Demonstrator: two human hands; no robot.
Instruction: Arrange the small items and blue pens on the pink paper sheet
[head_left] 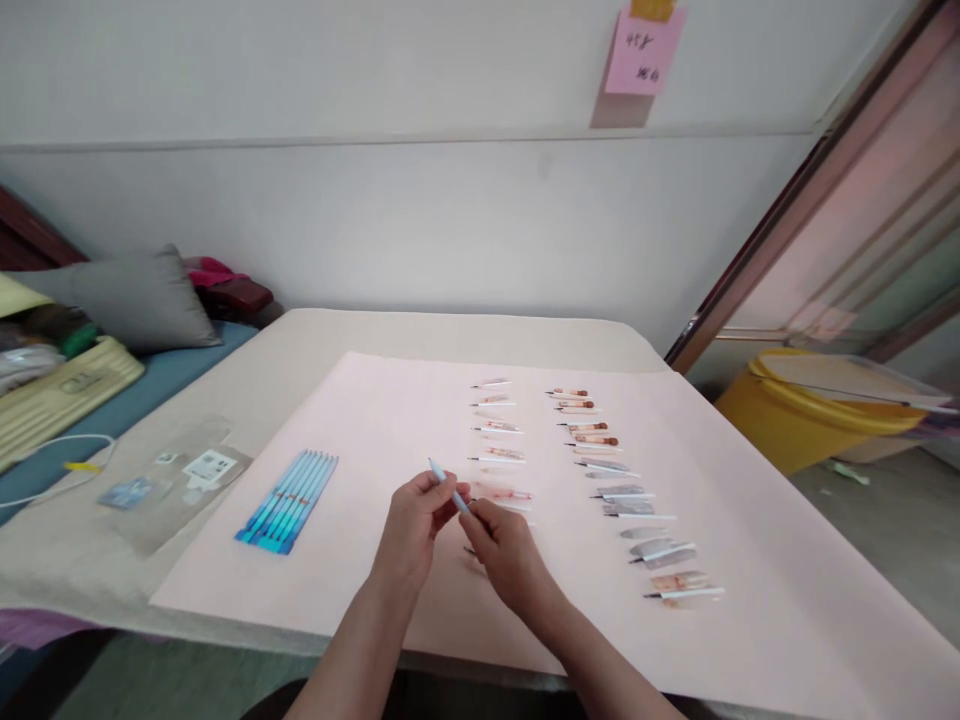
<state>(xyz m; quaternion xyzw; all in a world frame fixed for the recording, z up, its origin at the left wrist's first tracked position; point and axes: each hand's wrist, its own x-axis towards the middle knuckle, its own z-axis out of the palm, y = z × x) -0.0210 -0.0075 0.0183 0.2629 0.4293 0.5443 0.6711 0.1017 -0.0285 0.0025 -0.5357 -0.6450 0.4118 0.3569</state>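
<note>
Between my two hands, near the front middle of the table, is a light blue pen (448, 488), held at a slant. The fingers of my left hand (420, 515) pinch its upper part, while my right hand (510, 550) grips its lower end. To the left lies a blue pack of pens (289, 502), several side by side. Just beyond and partly behind my right hand runs a column of pen refills with clear pieces (495, 455). Farther right, a second column of dark-tipped refills with brown and grey pieces (630, 505) is laid out.
A pale pink sheet (360, 400) covers most of the table. Clear plastic bags (180, 475) with white labels lie at the left. Beyond the table are a grey cushion (150, 300) and, on the right, a yellow bucket (772, 410). A pink note (643, 55) hangs on the wall.
</note>
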